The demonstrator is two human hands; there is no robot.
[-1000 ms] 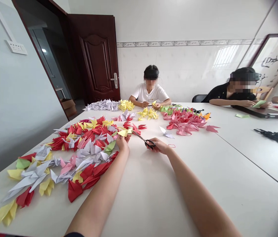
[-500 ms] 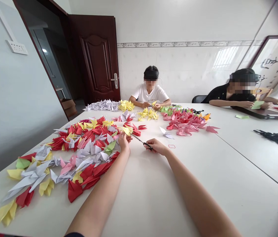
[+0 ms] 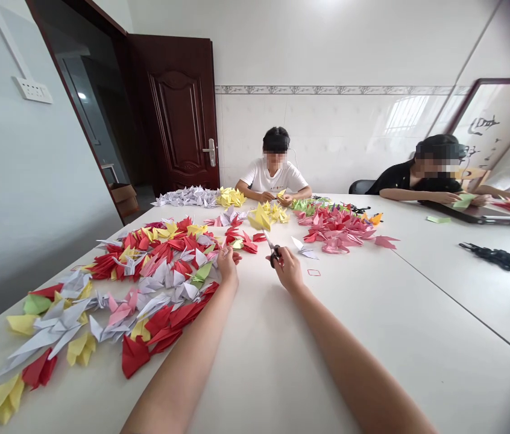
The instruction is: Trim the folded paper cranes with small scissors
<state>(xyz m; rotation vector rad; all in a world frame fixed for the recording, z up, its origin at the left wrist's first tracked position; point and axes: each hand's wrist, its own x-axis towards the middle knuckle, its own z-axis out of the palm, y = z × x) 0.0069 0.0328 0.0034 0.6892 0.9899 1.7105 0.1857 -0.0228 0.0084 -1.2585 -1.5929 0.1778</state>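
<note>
My right hand (image 3: 289, 269) is closed around the black-handled scissors (image 3: 275, 255), whose blades point away from me. At their tip is a folded yellow paper crane (image 3: 261, 217), overlapping other yellow cranes in view; whether the tip pierces it or only touches it, I cannot tell. My left hand (image 3: 228, 264) is beside the right edge of the mixed pile of red, white and yellow paper cranes (image 3: 164, 250). Its fingers are loosely curled and slightly apart, and I see nothing in them.
Pink cranes (image 3: 339, 229) lie beyond my right hand, with a white one (image 3: 304, 248) nearer. Across the white table (image 3: 372, 337) sits a person in a white shirt (image 3: 275, 175); another in black (image 3: 406, 175) handles green paper. A black cord bundle (image 3: 501, 258) lies at the right.
The yellow crane has left my left hand's fingertips and now sits further away, at the scissors' tip. My right hand has turned the scissors from pointing left to pointing forward.
</note>
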